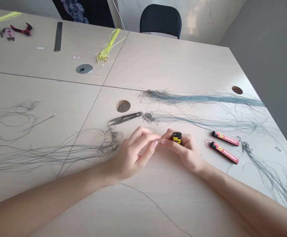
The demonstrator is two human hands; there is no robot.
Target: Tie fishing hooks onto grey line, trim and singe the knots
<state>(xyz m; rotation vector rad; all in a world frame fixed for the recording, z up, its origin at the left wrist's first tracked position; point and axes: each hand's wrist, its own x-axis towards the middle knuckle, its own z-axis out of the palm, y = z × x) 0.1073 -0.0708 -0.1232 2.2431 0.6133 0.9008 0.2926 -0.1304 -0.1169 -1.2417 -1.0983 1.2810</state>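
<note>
My left hand [136, 151] and my right hand [183, 148] meet near the middle of the view, fingertips almost touching. A thin line or small hook, too small to make out clearly, is pinched between the left thumb and fingers. A black and yellow lighter [176, 137] is held upright in my right hand, whose thumb and index finger also pinch at the same small spot. Below my left wrist a thin dark line [155, 204] runs toward the bottom edge. Dark scissors [125, 118] lie beyond my left hand, beside a cluster of hooks [149, 117].
Blue lines with hooks [202, 99] stretch across the right. Two red lighters [224, 138] lie right of my hands, near another hook bundle [247, 148]. Grey lines [84, 151] spread left. Yellow lines [107, 49], a dark strip [58, 37] and a chair [160, 20] are farther back.
</note>
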